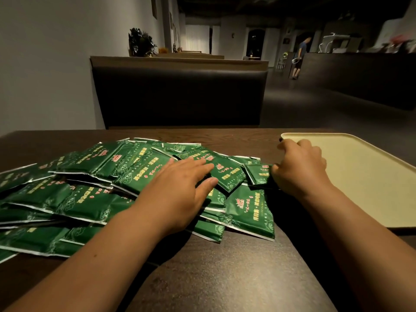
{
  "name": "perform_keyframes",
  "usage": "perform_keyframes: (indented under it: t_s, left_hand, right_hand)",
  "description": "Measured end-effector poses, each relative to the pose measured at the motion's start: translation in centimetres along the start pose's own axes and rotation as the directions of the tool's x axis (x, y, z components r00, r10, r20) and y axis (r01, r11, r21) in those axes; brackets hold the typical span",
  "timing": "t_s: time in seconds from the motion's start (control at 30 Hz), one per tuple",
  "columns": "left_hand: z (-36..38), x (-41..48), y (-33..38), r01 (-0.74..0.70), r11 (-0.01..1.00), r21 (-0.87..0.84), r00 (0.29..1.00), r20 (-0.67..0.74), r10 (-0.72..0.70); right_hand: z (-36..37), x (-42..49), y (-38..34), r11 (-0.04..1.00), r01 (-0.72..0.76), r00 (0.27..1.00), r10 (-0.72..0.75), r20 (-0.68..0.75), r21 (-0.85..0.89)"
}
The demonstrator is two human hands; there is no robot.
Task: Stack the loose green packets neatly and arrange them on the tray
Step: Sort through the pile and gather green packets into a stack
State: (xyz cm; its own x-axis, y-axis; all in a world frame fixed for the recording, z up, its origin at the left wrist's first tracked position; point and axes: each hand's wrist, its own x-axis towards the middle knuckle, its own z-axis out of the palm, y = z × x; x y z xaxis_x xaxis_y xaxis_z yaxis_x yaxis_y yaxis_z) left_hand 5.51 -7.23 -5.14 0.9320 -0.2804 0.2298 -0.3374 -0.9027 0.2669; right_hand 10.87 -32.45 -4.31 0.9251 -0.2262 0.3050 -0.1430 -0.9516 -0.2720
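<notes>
A loose, overlapping heap of several green packets point(90, 188) with gold and red print covers the left and middle of the dark wooden table. My left hand point(180, 190) lies flat on the heap's right part, fingers spread over one packet. My right hand point(299, 167) is curled at the heap's right edge, its fingers closed on the end of a green packet point(258, 174). A cream tray point(364, 176) sits just right of that hand, with nothing on its visible surface.
The dark table point(225, 266) extends toward me between my forearms. A black padded bench back point(180, 95) stands across the table. A wall runs along the left. Far off at the right, a person point(299, 57) stands by a long dark counter.
</notes>
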Motion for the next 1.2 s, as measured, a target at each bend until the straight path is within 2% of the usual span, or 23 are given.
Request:
perform_keyframes:
  t_s: [0.1, 0.2, 0.4, 0.57, 0.7, 0.77, 0.87, 1.0, 1.2]
  left_hand:
    - [-0.1, -0.1, 0.1, 0.035, 0.999, 0.026, 0.997, 0.067, -0.037]
    - [-0.6, -0.3, 0.4, 0.103, 0.995, 0.009, 0.994, -0.021, -0.103]
    - [-0.6, -0.2, 0.0, 0.216, 0.976, -0.008, 0.966, -0.146, -0.215]
    - [-0.5, 0.0, 0.1, 0.276, 0.961, 0.030, 0.943, -0.203, -0.264]
    - [-0.1, -0.1, -0.2, 0.349, 0.935, 0.062, 0.931, -0.138, -0.339]
    - [0.0, -0.1, -0.2, 0.357, 0.933, 0.051, 0.930, -0.117, -0.349]
    - [-0.1, -0.1, -0.1, 0.333, 0.942, 0.029, 0.939, -0.105, -0.329]
    - [-0.4, -0.2, 0.1, 0.288, 0.958, -0.007, 0.954, -0.088, -0.288]
    - [-1.0, -0.3, 0.6, 0.169, 0.982, -0.085, 0.983, -0.054, -0.173]
  right_hand:
    - [0.1, -0.7, -1.3, 0.960, 0.178, 0.981, -0.190, 0.034, 0.218]
    - [0.6, -1.3, -1.8, 0.939, 0.241, 0.946, -0.284, 0.158, 0.246]
    - [0.7, -0.3, -0.8, 0.981, 0.130, 0.981, -0.149, 0.126, 0.147]
    - [0.6, -1.0, -2.0, 0.920, 0.216, 0.968, -0.246, 0.054, 0.326]
    - [1.2, -2.1, -3.2, 0.887, 0.279, 0.904, -0.372, 0.212, 0.369]
    - [1.3, -2.1, -3.4, 0.872, 0.271, 0.892, -0.386, 0.233, 0.408]
    - [0.9, -1.9, -3.5, 0.824, 0.203, 0.928, -0.335, 0.166, 0.528]
    - [0.9, -1.4, -2.9, 0.695, 0.099, 0.973, -0.219, 0.078, 0.713]
    - [0.7, -1.5, -2.9, 0.282, -0.021, 0.975, -0.207, 0.082, 0.959]
